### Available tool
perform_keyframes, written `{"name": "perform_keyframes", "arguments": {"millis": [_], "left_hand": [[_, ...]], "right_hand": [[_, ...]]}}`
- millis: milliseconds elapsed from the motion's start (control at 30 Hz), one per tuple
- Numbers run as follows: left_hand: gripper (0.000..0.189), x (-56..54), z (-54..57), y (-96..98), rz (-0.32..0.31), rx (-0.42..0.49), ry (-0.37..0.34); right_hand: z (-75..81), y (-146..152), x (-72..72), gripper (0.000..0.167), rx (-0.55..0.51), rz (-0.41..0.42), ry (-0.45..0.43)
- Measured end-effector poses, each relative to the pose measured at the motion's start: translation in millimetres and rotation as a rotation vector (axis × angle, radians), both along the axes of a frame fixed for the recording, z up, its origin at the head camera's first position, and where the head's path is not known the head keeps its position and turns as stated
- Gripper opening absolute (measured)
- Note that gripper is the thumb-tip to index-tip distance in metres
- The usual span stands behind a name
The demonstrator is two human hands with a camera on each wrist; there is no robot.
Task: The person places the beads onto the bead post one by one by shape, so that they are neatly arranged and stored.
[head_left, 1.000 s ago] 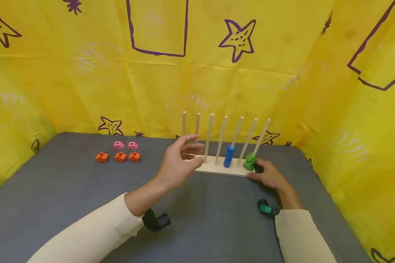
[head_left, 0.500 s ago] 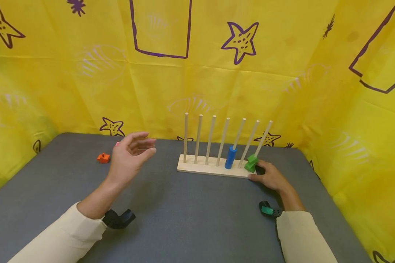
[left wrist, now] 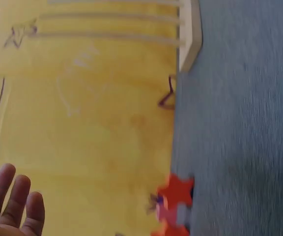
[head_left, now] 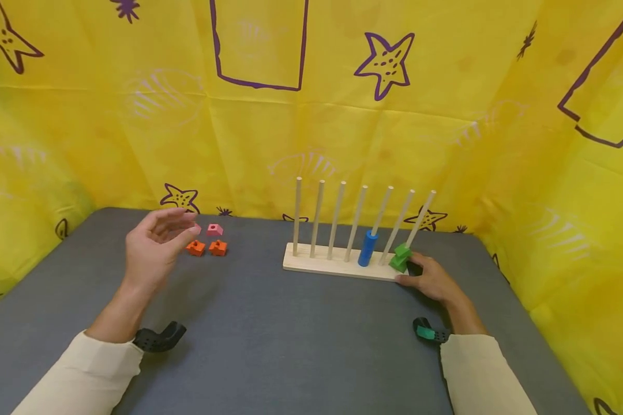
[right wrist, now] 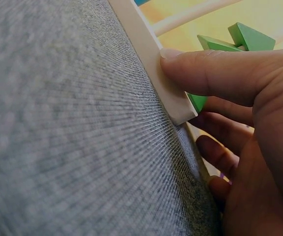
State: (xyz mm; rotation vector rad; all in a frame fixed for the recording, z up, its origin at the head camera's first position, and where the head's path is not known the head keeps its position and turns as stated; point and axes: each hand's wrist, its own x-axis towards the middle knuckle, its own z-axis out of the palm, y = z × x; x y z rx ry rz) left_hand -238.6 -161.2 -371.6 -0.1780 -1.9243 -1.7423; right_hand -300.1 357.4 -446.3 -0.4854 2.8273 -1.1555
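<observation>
My left hand (head_left: 153,248) hangs above the left side of the table with its fingers loosely bent and nothing in them. Just right of it lie orange star-shaped blocks (head_left: 218,248) and pink blocks (head_left: 215,230), some partly hidden behind the hand. A wooden peg stand (head_left: 311,264) with a row of upright rods stands right of centre. My right hand (head_left: 432,279) holds its right end. In the right wrist view the thumb (right wrist: 205,71) presses the front edge while the fingers curl behind. Green triangular blocks (head_left: 400,259) sit on the rightmost rod, blue cylinders (head_left: 367,249) on another.
A grey cloth (head_left: 291,346) covers the table. Yellow patterned fabric (head_left: 239,144) rises behind it and at both sides. Black wrist straps (head_left: 158,339) are worn on both arms.
My left hand has moved left from the stand, passing over the orange and pink blocks, to the far left. My right hand stays at the stand's right end. The view has shifted slightly.
</observation>
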Motion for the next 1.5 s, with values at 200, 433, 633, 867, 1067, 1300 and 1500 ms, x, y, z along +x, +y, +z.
{"name": "perform_keyframes", "arguments": {"millis": [200, 433, 633, 867, 1067, 1300, 1500], "left_hand": [[0.040, -13.1, -18.8, -35.7, 0.111, 0.087, -0.036], [0.036, -24.0, -45.6, -61.0, 0.173, 0.221, -0.118], [0.046, -27.2, -72.2, -83.1, 0.206, -0.033, -0.284], [0.062, -30.6, -84.4, -87.4, 0.125, -0.422, -0.400], [0.057, -31.5, -83.0, -83.5, 0.161, -0.550, -0.401], [0.045, -31.4, -82.6, -80.3, 0.245, -0.605, -0.434], [0.045, -31.2, -83.4, -79.9, 0.259, -0.585, -0.439]], "right_hand": [[1.6, -2.6, -1.4, 0.062, 0.002, -0.003, 0.001], [1.8, -1.3, -0.2, 0.061, 0.013, -0.011, 0.006], [-2.6, -2.3, 1.1, 0.058, -0.011, 0.001, 0.006], [-2.4, -0.1, 1.7, 0.056, -0.014, 0.017, 0.021], [-0.2, 1.1, 0.4, 0.057, -0.017, 0.005, 0.000], [0.5, 1.4, 0.6, 0.059, -0.017, 0.005, -0.012], [1.7, 0.4, 1.3, 0.060, -0.014, 0.000, -0.008]]}}
